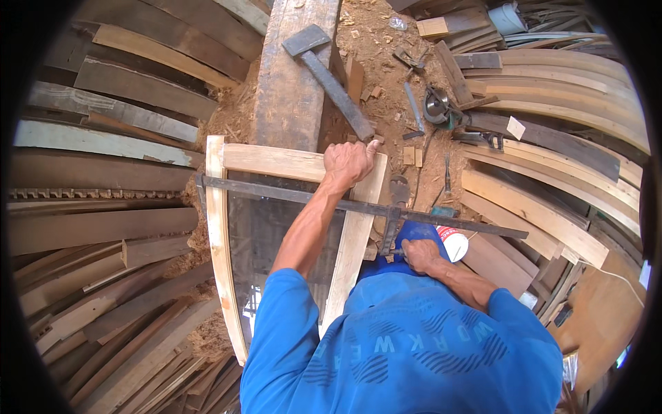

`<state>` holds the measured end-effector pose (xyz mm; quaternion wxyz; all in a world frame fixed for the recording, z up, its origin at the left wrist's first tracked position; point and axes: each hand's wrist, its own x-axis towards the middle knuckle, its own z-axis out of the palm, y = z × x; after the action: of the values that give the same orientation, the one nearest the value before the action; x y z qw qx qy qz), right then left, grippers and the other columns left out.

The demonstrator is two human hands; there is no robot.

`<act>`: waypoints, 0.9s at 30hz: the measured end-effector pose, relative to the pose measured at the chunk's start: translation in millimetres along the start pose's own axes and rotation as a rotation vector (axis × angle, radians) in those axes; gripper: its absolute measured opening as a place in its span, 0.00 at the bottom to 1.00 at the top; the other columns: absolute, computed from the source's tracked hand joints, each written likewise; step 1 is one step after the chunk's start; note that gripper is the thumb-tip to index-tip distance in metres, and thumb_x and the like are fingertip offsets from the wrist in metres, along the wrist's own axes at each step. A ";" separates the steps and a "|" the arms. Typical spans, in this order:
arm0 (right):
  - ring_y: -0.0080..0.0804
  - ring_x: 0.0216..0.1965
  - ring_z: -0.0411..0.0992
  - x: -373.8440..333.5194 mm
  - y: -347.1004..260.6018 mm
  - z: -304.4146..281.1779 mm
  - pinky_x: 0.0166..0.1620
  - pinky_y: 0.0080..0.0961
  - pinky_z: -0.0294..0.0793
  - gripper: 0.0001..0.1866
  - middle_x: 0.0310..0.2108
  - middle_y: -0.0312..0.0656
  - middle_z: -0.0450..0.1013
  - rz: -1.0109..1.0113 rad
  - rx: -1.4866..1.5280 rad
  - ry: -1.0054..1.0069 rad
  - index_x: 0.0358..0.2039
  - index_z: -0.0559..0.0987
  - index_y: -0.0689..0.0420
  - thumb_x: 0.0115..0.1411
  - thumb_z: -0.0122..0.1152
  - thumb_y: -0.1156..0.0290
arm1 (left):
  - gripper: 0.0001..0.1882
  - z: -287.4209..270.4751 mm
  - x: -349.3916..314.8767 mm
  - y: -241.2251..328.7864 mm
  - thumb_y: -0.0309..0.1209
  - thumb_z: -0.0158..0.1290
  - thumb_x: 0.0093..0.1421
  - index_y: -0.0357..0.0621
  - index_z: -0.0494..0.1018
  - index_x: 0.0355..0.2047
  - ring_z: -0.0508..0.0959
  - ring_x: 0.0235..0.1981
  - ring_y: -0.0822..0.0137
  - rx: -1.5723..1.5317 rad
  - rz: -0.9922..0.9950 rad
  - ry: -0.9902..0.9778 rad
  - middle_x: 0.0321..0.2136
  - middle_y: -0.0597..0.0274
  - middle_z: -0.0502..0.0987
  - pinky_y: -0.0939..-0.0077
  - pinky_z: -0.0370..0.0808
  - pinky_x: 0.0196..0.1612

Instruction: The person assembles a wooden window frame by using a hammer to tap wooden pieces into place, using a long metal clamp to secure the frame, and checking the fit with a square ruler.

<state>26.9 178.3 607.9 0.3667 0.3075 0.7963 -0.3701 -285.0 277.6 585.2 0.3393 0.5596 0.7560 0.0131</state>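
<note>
A pale wooden frame (274, 157) with a dark glass-like pane (276, 234) lies before me, its far rail against a thick beam. My left hand (350, 163) is closed over the far rail close to its right corner, thumb pointing up. A long dark metal bar clamp (289, 194) spans the frame from the left stile past the right one. My right hand (422, 254) is closed at the clamp's screw end, right of the frame; the fingers partly hide the handle there. On the beam (289, 103) rests a hammer (338, 93), its handle end close to my left hand.
Stacked boards (103, 176) line the left side, and more planks (552, 90) fill the right. Sawdust covers the ground, where a circular power saw (439, 107), a screwdriver-like tool (447, 176) and small wood blocks (414, 156) lie. A red-and-white container (454, 244) stands by my right hand.
</note>
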 end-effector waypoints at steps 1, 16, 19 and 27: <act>0.55 0.38 0.80 -0.9 -3.4 -6.4 0.39 0.50 0.77 0.12 0.32 0.57 0.80 0.003 0.024 -0.031 0.37 0.77 0.61 0.56 0.60 0.68 | 0.37 -0.3 0.0 0.2 0.55 0.32 0.71 0.40 0.83 0.28 0.83 0.34 0.43 0.008 -0.005 -0.007 0.29 0.41 0.82 0.49 0.74 0.43; 0.53 0.47 0.76 1.7 -13.5 -104.8 0.48 0.45 0.74 0.18 0.42 0.54 0.78 -0.185 -0.018 -0.256 0.45 0.78 0.59 0.61 0.59 0.59 | 0.34 -0.5 13.3 -12.1 0.54 0.35 0.70 0.38 0.82 0.32 0.82 0.38 0.41 -0.139 -0.087 0.080 0.34 0.37 0.81 0.43 0.73 0.45; 0.52 0.41 0.76 35.6 -28.6 -210.2 0.46 0.45 0.74 0.16 0.39 0.56 0.77 -0.127 0.468 0.275 0.42 0.77 0.61 0.63 0.54 0.60 | 0.28 -35.2 -8.8 -23.7 0.52 0.43 0.67 0.38 0.81 0.38 0.80 0.40 0.41 -0.342 -0.039 0.247 0.36 0.42 0.82 0.45 0.71 0.50; 0.44 0.47 0.77 208.8 -92.7 -291.8 0.50 0.40 0.74 0.28 0.45 0.55 0.77 -0.169 0.489 0.372 0.51 0.72 0.65 0.55 0.68 0.62 | 0.26 4.9 -40.8 -18.2 0.57 0.60 0.54 0.50 0.83 0.42 0.72 0.54 0.52 0.102 0.008 0.158 0.43 0.56 0.82 0.49 0.63 0.57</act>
<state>-260.8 411.9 605.6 0.0980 0.3817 0.7599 -0.5169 -291.8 234.2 594.5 0.2497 0.5765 0.7778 0.0202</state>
